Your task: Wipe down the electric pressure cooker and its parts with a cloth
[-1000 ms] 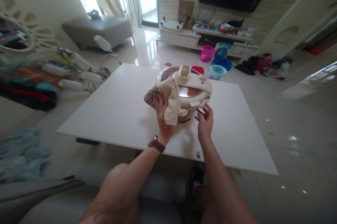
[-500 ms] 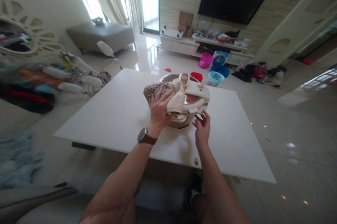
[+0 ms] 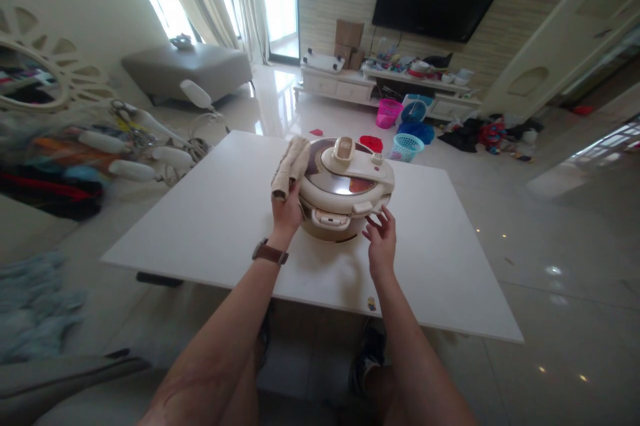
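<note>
A cream and brown electric pressure cooker (image 3: 345,196) with a shiny lid stands on the white table (image 3: 200,226). At its left side my left hand (image 3: 287,211) is closed on a folded beige cloth (image 3: 290,168); the cloth lies against the cooker's left edge, and part of my fingers is hidden by it. My right hand (image 3: 382,236) rests at the cooker's front right edge, fingers spread and slightly curled, the fingertips near or touching its side. Nothing shows in that hand.
A small cartoon sticker (image 3: 371,304) is near the table's front edge. Beyond the table, a turquoise basket (image 3: 407,146), a red basin (image 3: 371,144) and a pink basket (image 3: 389,113) stand on the floor. A lamp with white shades (image 3: 173,157) is at the left.
My left hand has moved left with the cloth, off the cooker's lid to its left side, uncovering the lid. My right hand has stayed nearly in place.
</note>
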A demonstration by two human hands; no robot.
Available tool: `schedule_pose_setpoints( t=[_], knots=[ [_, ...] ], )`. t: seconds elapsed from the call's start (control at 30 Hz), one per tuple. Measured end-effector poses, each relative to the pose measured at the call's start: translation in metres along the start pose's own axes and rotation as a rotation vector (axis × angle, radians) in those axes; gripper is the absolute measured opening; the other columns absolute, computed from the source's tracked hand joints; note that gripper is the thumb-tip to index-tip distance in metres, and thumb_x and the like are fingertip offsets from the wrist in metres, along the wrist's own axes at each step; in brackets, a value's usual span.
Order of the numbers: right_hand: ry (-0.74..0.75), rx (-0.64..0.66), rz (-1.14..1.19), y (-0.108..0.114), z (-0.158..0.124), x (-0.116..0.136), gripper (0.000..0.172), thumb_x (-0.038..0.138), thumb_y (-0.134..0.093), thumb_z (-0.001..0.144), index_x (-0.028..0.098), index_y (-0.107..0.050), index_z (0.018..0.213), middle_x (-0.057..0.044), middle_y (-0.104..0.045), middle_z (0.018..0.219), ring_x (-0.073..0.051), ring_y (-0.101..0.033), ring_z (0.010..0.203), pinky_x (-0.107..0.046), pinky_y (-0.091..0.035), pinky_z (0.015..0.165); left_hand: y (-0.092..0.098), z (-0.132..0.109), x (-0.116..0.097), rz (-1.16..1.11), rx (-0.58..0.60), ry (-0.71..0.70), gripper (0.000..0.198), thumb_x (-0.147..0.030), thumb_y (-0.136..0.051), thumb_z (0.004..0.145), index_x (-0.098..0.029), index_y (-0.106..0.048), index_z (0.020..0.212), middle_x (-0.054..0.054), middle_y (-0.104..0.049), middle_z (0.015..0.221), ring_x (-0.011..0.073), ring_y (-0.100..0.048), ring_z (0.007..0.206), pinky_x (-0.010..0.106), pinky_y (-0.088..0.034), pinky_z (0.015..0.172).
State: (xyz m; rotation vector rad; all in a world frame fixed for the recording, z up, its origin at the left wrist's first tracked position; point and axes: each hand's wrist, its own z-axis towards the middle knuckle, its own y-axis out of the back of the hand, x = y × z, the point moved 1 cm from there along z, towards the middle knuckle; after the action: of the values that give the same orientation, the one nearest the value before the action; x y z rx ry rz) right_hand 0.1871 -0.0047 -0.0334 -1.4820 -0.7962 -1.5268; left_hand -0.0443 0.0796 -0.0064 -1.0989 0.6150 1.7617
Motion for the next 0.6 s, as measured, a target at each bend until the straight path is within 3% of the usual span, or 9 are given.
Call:
schedule_pose_setpoints(
  t=[0.1, 0.2, 0.3, 0.4, 0.47, 0.6],
  knots=[
    [0.005, -0.011, -0.009, -0.001, 0.0, 0.0, 0.068, 0.033, -0.066, 0.076, 0.034, -0.055, 0.143, -0.007, -0.062, 0.143, -0.025, -0.071, 0.123, -0.039, -0.059, 0.092, -0.005, -0.024, 0.011, -0.027, -0.119, 0.102, 0.055, -0.051, -0.058, 0.103, -0.024, -0.06, 0.151, 0.01, -0.064, 0.155, 0.0243, -0.048, 0.156, 0.044, -0.029, 0.136],
    [0.005, -0.028, -0.015, -0.003, -0.001, 0.001, 0.067, 0.034, -0.067, 0.076, 0.033, -0.056, 0.142, -0.007, -0.063, 0.142, -0.025, -0.072, 0.12, -0.038, -0.059, 0.09, -0.005, -0.056, 0.002, 0.077, -0.127, 0.05, 0.057, -0.049, -0.056, 0.104, -0.023, -0.057, 0.154, 0.011, -0.057, 0.163, 0.0236, -0.041, 0.161, 0.045, -0.026, 0.137],
    [0.015, -0.046, -0.025, -0.005, -0.002, 0.002, 0.064, 0.034, -0.066, 0.078, 0.032, -0.056, 0.141, -0.007, -0.063, 0.141, -0.024, -0.072, 0.118, -0.038, -0.06, 0.089, -0.001, -0.078, -0.023, 0.286, 0.118, -0.247, 0.052, -0.047, -0.058, 0.102, -0.022, -0.066, 0.147, 0.013, -0.054, 0.165, 0.0298, -0.027, 0.167, 0.054, -0.021, 0.137],
    [0.027, -0.054, -0.036, -0.006, -0.002, 0.002, 0.062, 0.034, -0.066, 0.079, 0.032, -0.056, 0.14, -0.007, -0.062, 0.142, -0.024, -0.072, 0.118, -0.039, -0.06, 0.092, 0.005, -0.081, -0.041, 0.449, 0.346, -0.464, 0.046, -0.044, -0.062, 0.099, -0.027, -0.073, 0.14, 0.012, -0.061, 0.159, 0.0356, -0.026, 0.167, 0.064, -0.012, 0.136],
    [0.031, -0.051, -0.039, -0.006, -0.002, 0.001, 0.062, 0.033, -0.066, 0.08, 0.032, -0.055, 0.141, -0.007, -0.061, 0.143, -0.024, -0.071, 0.12, -0.041, -0.059, 0.095, 0.008, -0.075, -0.045, 0.491, 0.373, -0.503, 0.049, -0.043, -0.063, 0.098, -0.028, -0.07, 0.144, 0.012, -0.061, 0.159, 0.0363, -0.029, 0.166, 0.065, -0.012, 0.136],
    [0.022, -0.032, -0.029, -0.003, -0.001, 0.0, 0.064, 0.033, -0.067, 0.078, 0.033, -0.055, 0.141, -0.007, -0.062, 0.142, -0.025, -0.07, 0.123, -0.042, -0.059, 0.096, 0.009, -0.07, -0.041, 0.487, 0.318, -0.5, 0.049, -0.042, -0.064, 0.098, -0.024, -0.07, 0.143, 0.014, -0.06, 0.16, 0.0356, -0.03, 0.166, 0.065, -0.02, 0.134]
  ],
)
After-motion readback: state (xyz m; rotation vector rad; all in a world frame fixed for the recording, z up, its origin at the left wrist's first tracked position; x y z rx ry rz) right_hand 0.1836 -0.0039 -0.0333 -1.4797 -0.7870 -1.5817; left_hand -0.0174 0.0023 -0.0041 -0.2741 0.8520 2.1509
